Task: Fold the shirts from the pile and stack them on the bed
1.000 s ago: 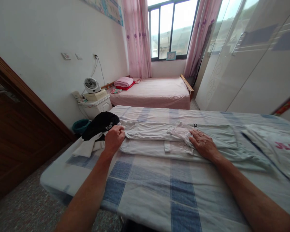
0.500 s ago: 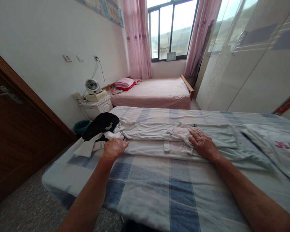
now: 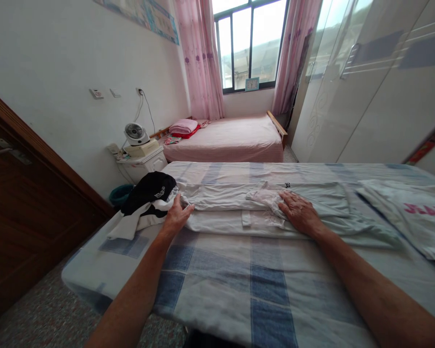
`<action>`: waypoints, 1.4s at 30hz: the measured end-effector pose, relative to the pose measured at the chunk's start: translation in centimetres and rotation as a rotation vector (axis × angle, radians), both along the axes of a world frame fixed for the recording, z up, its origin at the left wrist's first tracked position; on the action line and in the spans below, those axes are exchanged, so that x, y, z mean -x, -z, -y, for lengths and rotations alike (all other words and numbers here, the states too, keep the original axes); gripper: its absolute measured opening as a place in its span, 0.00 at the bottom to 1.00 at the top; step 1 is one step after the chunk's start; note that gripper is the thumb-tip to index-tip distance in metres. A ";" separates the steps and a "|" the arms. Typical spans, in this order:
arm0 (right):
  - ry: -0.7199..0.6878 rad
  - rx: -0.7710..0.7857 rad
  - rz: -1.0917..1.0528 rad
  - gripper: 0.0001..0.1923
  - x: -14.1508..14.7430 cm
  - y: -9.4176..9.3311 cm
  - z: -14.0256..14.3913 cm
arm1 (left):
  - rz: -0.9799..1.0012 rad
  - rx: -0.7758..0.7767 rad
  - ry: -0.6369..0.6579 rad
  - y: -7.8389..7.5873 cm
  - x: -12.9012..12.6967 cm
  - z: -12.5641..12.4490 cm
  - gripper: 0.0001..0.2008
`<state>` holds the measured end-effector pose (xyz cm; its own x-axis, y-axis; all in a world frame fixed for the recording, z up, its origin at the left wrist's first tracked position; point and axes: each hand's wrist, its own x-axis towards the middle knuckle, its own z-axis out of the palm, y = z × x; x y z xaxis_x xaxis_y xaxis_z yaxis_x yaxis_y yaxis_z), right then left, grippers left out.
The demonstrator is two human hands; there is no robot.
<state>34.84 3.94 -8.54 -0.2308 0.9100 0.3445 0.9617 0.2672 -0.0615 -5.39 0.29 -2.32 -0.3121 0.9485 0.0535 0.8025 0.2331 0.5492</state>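
A pale long-sleeved shirt (image 3: 217,222), folded into a long strip, lies across the table with a pinkish lacy part (image 3: 263,195) near its middle. My right hand (image 3: 300,212) rests flat on it beside the lace, fingers stretched out. At the strip's left end, my left hand (image 3: 177,216) touches the cloth edge with thumb and fingers apart; the fingertips are partly hard to make out. Just beyond that hand is a bunched black and white garment (image 3: 150,191). To the right lies a white garment with pink letters (image 3: 420,208).
A blue and white checked cloth (image 3: 224,280) covers the table. Behind it stands a bed with a pink sheet (image 3: 232,140). A small fan (image 3: 136,134) sits on a white cabinet (image 3: 145,166) at the left, near a teal bin (image 3: 120,195). A wardrobe (image 3: 366,87) stands at the right.
My left hand has shifted slightly right and away from me along the shirt's left end, and its fingers have straightened. My right hand stays on the shirt. The view has turned a little.
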 end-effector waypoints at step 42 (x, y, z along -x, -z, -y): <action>-0.089 -0.263 -0.011 0.26 4.4 -3.2 2.9 | 0.861 -0.368 0.027 1.4 -1.8 -2.0 0.29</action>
